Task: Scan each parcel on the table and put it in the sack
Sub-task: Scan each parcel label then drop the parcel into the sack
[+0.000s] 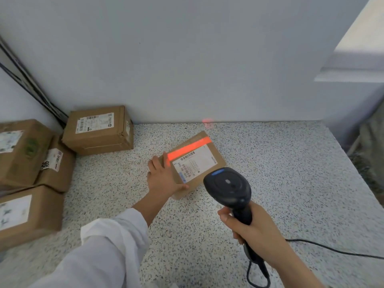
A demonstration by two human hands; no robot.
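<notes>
Parcel [204, 154], left hand [164, 175] at its corner, scanner [228, 187] near, four boxes [97, 129] left.

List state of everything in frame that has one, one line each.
Centre parcel: flat on the table, label up.
Scanner: on, aimed at that parcel.
Scan beam: red band across the parcel's far edge, just beyond the barcode.
Left hand: rests on the parcel's left corner, fingers straight.
Right hand: grips the scanner.
Back parcel: closed, against the wall.
Left parcels: piled together, untouched.
</notes>
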